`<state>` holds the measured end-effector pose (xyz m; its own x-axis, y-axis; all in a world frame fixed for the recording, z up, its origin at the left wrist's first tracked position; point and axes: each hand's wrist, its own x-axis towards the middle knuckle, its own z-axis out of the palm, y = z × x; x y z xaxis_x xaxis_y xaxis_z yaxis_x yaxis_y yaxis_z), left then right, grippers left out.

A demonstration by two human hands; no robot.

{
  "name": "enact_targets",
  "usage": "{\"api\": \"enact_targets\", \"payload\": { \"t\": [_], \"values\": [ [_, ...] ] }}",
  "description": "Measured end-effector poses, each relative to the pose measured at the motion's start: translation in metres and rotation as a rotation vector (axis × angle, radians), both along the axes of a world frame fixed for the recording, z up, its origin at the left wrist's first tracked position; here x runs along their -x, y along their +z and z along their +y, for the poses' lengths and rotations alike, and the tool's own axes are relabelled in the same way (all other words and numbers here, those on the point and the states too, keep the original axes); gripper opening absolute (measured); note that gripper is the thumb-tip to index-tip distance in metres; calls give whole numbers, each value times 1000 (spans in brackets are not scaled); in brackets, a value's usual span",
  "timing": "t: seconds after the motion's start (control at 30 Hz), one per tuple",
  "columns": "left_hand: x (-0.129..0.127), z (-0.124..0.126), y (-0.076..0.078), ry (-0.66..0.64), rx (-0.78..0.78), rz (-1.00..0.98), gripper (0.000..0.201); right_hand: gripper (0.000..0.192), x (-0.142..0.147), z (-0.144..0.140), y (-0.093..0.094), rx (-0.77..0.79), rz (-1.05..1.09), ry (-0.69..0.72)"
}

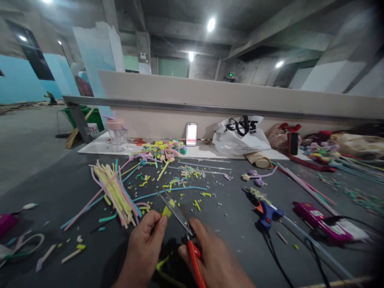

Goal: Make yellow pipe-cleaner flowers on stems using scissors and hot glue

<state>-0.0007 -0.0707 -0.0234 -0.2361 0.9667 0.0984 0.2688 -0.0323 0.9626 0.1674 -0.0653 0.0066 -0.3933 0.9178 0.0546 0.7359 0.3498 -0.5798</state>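
Note:
Between the thumb and fingers of my left hand [146, 244] a short yellow-green pipe cleaner piece [167, 211] is pinched. My right hand [214, 254] grips red-handled scissors [180, 218], whose blades are parted around or beside the tip of that piece; I cannot tell which. Below the hands a longer yellow-green pipe cleaner [165, 272] curls on the dark table. Left of my left hand lies a bundle of yellow, pink and blue pipe cleaners [115, 194]. Small trimmed bits [192, 173] are scattered ahead of both hands.
A blue glue gun [268, 214] with a cord and a magenta device [325, 226] lie on the right. At the back are a clear jar [117, 134], fuzzy flowers [168, 150], a phone [191, 135] and a white bag [240, 138]. A low partition [180, 90] stands behind the table.

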Motion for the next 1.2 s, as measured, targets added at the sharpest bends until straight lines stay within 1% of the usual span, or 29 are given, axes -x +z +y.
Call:
{"api": "enact_targets", "payload": {
  "t": [0.1, 0.23, 0.4, 0.5, 0.57, 0.67, 0.73, 0.83, 0.9, 1.0, 1.1, 1.2],
  "values": [
    [1, 0, -3, 4, 2, -11, 32, 12, 1, -1, -4, 22, 7, 1],
    [2, -1, -7, -3, 6, -65, 31, 11, 4, 0, -9, 0, 20, -1],
    [2, -1, -4, -2, 22, -157, 32, 10, 4, 0, -10, 11, 45, 0],
    [3, 0, -1, -23, 33, -250, 35, 11, -3, 1, -10, 9, 89, 17],
    [5, 2, 0, -46, 33, -332, 35, 15, -9, 3, -10, 27, 136, 0],
    [7, 4, 2, -149, 72, -528, 31, 18, -10, 7, -9, 102, 295, -45],
    [7, 4, 6, -261, 145, -693, 28, 24, -5, 10, -8, 221, 476, -45],
    [7, 0, 11, -443, 268, -891, 27, 40, 7, 13, -4, 404, 767, 6],
    [7, -4, 14, -537, 346, -978, 27, 47, 14, 14, 1, 454, 914, 67],
    [7, -9, 15, -579, 433, -1056, 30, 51, 20, 14, 9, 449, 1029, 135],
    [7, -12, 14, -583, 478, -1082, 33, 53, 23, 13, 15, 451, 1051, 159],
    [6, -14, 13, -569, 509, -1074, 29, 55, 28, 11, 18, 492, 1052, 186]
  ]
}}
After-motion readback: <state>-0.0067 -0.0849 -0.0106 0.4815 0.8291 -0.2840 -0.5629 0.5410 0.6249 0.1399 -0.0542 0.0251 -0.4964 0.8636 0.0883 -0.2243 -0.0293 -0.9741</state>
